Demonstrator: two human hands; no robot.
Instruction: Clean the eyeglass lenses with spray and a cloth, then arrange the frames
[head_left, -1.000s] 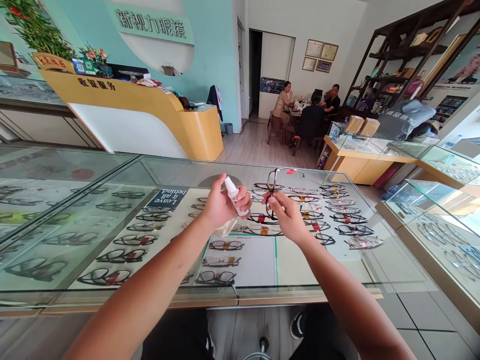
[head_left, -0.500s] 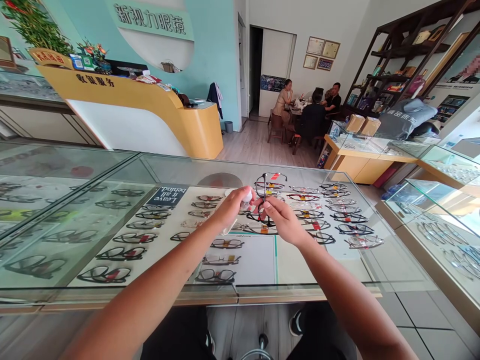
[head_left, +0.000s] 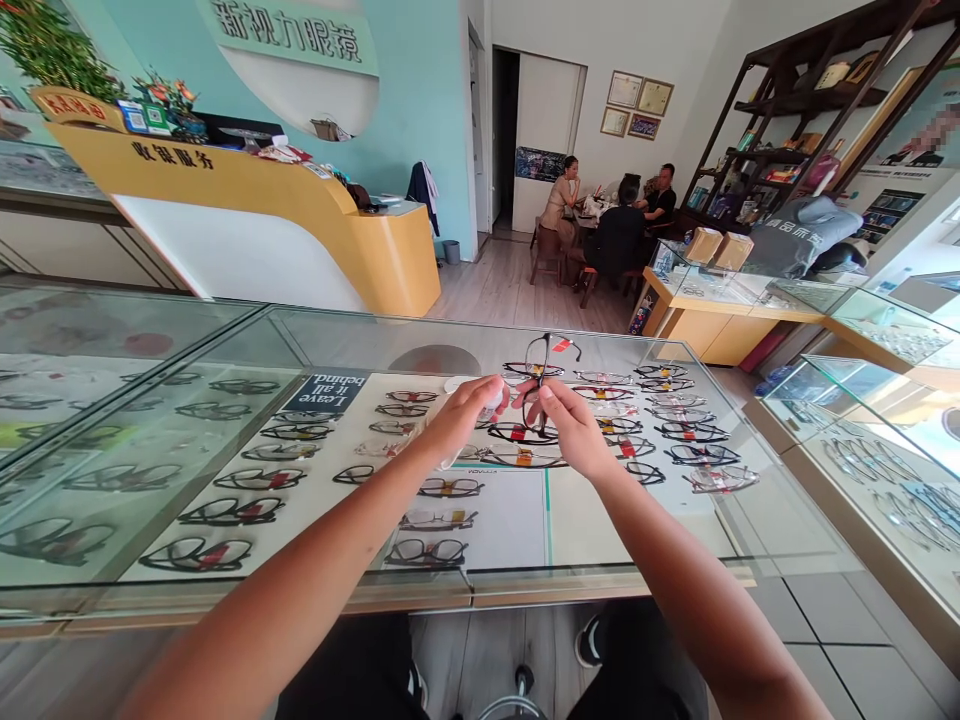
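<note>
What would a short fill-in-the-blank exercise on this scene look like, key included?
The hand around the white bottle is the person's ____ one. The right hand holds glasses with a sticker coloured ____. Inside the display case, the dark blue sign reads "Leave it all ____". On the back wall hang ____ framed items.

Missing words: left; red; behind; four.

Our left hand [head_left: 466,412], right hand [head_left: 571,425] and forearms [head_left: 319,550] are bare. We wear black trousers [head_left: 637,660] and dark shoes [head_left: 587,643] with white trim, the shoes only partly visible.
</note>
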